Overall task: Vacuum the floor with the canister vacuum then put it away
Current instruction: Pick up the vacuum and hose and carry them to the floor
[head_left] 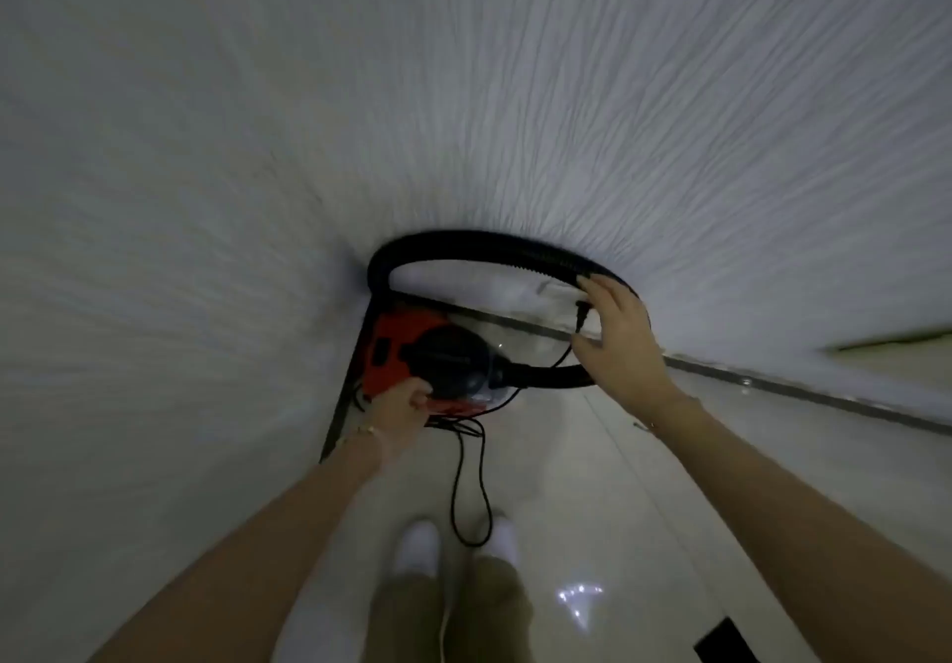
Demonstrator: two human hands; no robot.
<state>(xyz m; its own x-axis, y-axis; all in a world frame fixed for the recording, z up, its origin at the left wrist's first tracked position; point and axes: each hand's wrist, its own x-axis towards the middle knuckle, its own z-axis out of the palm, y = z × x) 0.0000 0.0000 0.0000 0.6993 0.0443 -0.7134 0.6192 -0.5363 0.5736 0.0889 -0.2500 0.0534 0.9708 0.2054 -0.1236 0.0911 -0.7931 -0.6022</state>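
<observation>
A red and black canister vacuum [412,358] sits low in the corner where two white textured walls meet. My left hand [399,407] grips its near edge. The black ribbed hose [479,242] loops up from the canister against the wall and back round. My right hand [615,340] holds the right side of that loop, fingers curled over the hose, with the plug [582,314] dangling beside it. The black power cord [466,487] hangs in a loop down to the floor in front of my feet.
Pale glossy floor tiles [618,497] run to a dark baseboard strip [772,384] along the right wall. My two white shoes [420,549] stand just behind the cord loop. A dark rectangle [721,639] lies on the floor at bottom right.
</observation>
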